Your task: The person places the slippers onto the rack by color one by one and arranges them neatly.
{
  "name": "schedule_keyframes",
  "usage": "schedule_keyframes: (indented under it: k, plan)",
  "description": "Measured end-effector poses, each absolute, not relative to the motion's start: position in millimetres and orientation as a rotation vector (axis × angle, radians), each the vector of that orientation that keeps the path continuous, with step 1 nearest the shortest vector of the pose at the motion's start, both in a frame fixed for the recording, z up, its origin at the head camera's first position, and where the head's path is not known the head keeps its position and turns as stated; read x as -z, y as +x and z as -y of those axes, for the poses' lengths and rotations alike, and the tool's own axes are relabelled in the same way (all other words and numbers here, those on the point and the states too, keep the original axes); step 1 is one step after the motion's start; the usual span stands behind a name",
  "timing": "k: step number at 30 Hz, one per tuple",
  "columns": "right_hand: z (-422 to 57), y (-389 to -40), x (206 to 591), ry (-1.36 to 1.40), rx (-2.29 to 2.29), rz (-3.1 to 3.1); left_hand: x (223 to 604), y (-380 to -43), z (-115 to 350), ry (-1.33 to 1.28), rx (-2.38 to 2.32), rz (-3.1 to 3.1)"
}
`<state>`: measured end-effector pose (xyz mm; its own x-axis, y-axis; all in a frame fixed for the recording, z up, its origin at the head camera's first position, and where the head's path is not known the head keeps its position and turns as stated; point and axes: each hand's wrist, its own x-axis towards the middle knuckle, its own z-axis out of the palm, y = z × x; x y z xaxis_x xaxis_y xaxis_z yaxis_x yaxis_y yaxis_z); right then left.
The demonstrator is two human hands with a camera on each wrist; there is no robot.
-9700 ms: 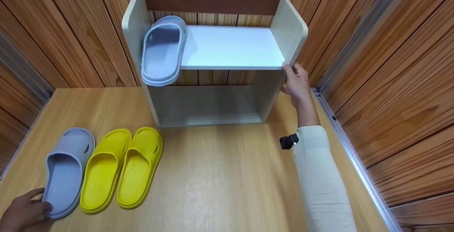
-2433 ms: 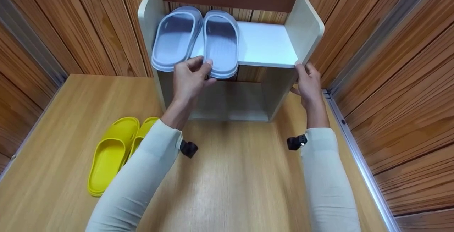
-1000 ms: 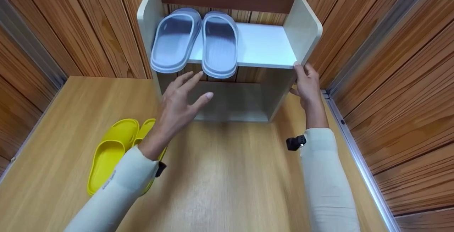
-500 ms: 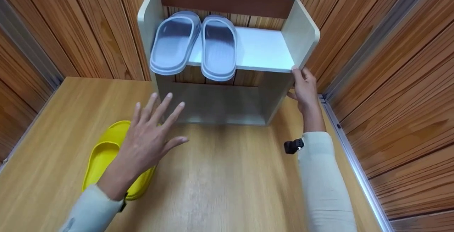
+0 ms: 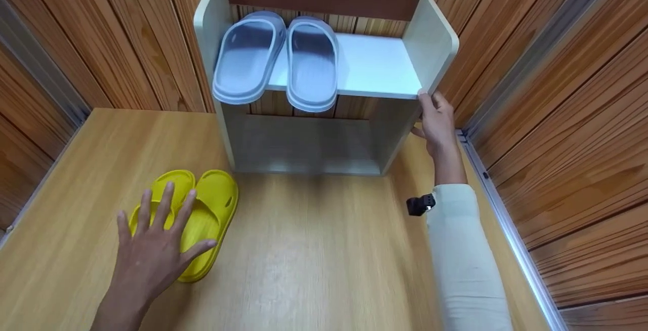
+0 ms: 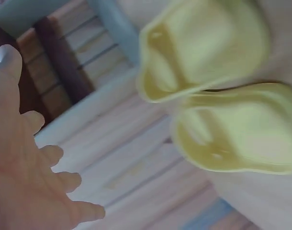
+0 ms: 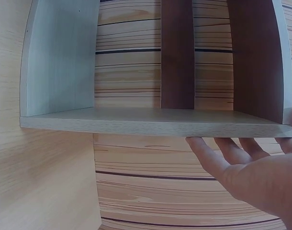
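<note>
Two yellow slippers (image 5: 215,204) lie side by side on the wooden table (image 5: 324,260), blurred in the left wrist view (image 6: 237,129). My left hand (image 5: 152,250) is spread flat over their heel ends with straight fingers, and I cannot tell whether it touches them. Two grey slippers (image 5: 312,63) sit on the upper board of the pale shelf unit (image 5: 430,37), their heels past its front edge. My right hand (image 5: 435,118) rests on the front edge of the unit's right side panel (image 7: 151,122), thumb on the edge and fingers (image 7: 218,160) straight along its outer face.
Wooden slat walls (image 5: 101,42) close in the table on three sides. A metal rail (image 5: 511,240) runs along the right edge. The shelf unit's lower compartment (image 5: 304,143) holds nothing. The right half of the upper board (image 5: 379,65) is bare.
My left hand has let go of the second grey slipper on the shelf and come down and left, over the yellow slippers. My right hand has stayed on the side panel.
</note>
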<state>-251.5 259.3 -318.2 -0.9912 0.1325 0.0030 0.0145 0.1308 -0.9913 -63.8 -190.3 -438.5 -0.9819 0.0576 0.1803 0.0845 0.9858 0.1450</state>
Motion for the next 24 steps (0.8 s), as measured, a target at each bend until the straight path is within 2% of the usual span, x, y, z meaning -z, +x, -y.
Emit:
schedule_keyframes:
  k: [7,11,24]
  plan:
    - [-260,-251,317,-0.137,-1.998,2.290,473,-45,211,0.126,0.269,3.092]
    - [-259,-248,317,-0.180,-1.995,2.307,489,-37,226,0.176,0.296,3.141]
    - [-270,-269,337,-0.161,-1.963,2.290,514,-34,259,0.479,0.600,3.180]
